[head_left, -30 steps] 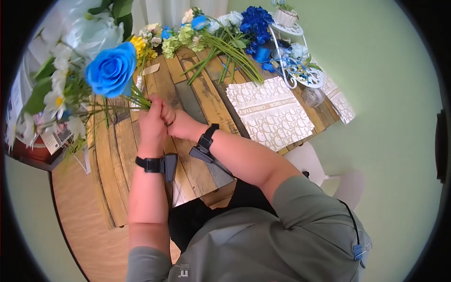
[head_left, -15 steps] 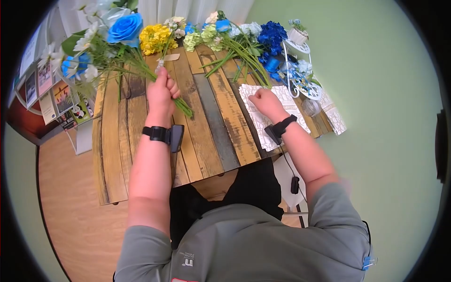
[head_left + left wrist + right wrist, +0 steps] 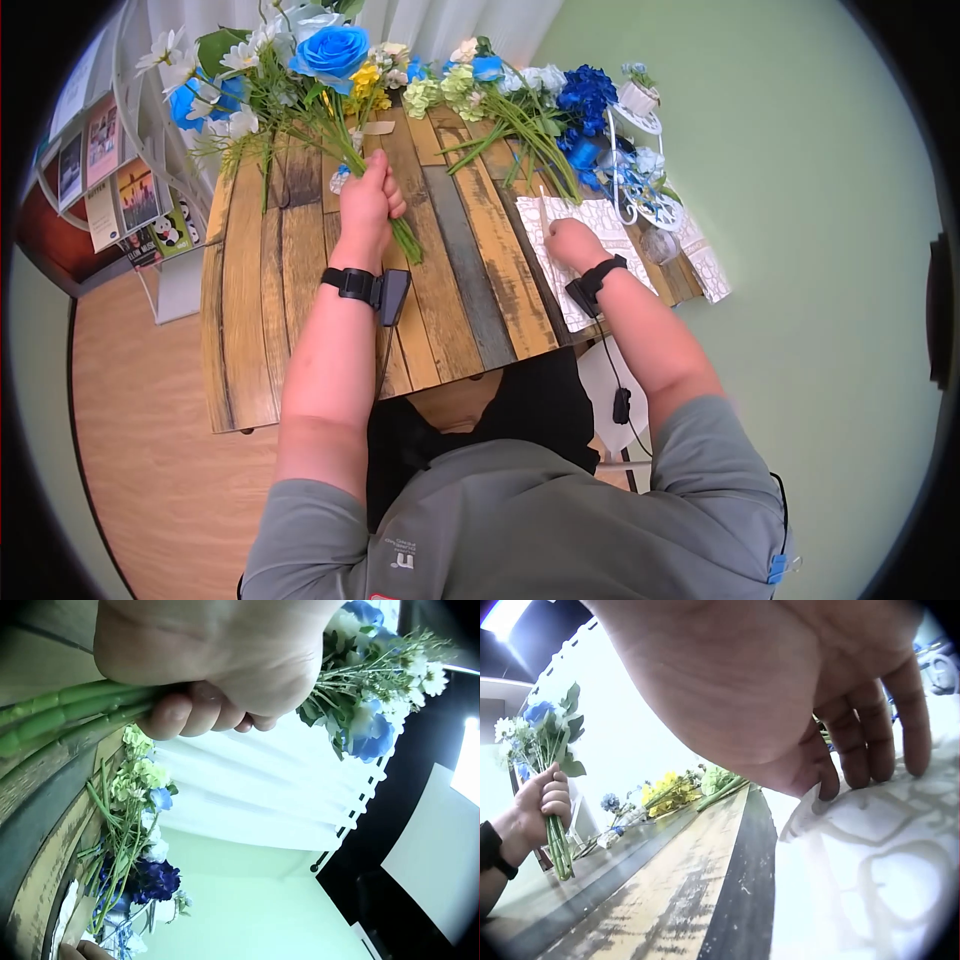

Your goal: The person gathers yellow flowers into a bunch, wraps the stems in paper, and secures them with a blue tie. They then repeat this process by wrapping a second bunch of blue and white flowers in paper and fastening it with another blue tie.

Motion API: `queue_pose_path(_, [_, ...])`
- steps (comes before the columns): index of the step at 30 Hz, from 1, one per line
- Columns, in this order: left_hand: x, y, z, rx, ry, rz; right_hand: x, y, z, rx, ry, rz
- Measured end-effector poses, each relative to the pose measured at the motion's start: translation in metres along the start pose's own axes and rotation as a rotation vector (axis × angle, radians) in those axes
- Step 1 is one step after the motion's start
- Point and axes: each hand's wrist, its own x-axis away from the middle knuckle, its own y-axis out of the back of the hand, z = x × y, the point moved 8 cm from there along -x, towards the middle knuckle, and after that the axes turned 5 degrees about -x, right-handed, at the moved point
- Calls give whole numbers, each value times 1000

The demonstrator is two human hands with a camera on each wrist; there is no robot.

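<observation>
My left hand (image 3: 368,208) grips a bundle of green stems (image 3: 405,240) over the left half of the table. Blue roses (image 3: 330,55), white daisies (image 3: 240,55) and leaves fan out above the fist, and the stem ends stick out below it. Over on the right, my right hand (image 3: 575,243) pinches the left edge of white wrapping paper (image 3: 840,877) with a beige letter pattern. That edge curls up by the thumb in the right wrist view, with the other fingers reaching over the sheet.
Loose green-stemmed flowers (image 3: 515,135) lie along the back, beside dark blue hydrangeas (image 3: 587,92). A small white metal stand (image 3: 635,165) and a clear ball of wrap or twine (image 3: 660,245) are at the right. Left of the wooden table (image 3: 300,330) stands a magazine rack (image 3: 150,200).
My right hand has left the stems, moved right to the paper and taken its edge, which now stands raised. The left hand keeps the bouquet, which has shifted rightward in view.
</observation>
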Motion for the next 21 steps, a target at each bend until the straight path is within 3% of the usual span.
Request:
queue_pose_path(1, [0, 0, 0, 14, 5, 3, 2, 5, -1, 4, 1, -2])
queue_pose_path(3, [-1, 2, 1, 30, 9, 11, 6, 17, -6, -265, -8, -29])
queue_pose_path(9, [-5, 15, -3, 73, 60, -41, 20, 89, -19, -264, -17, -182])
queue_pose_path(12, [-8, 23, -12, 118, 30, -46, 35, 134, 12, -326, 63, -139])
queue_pose_path(16, [-12, 35, -20, 164, 3, -76, 58, 176, 89, -500, 198, 12])
queue_pose_path(21, [-13, 50, -25, 214, -11, -95, 64, 192, 163, -847, 338, 161])
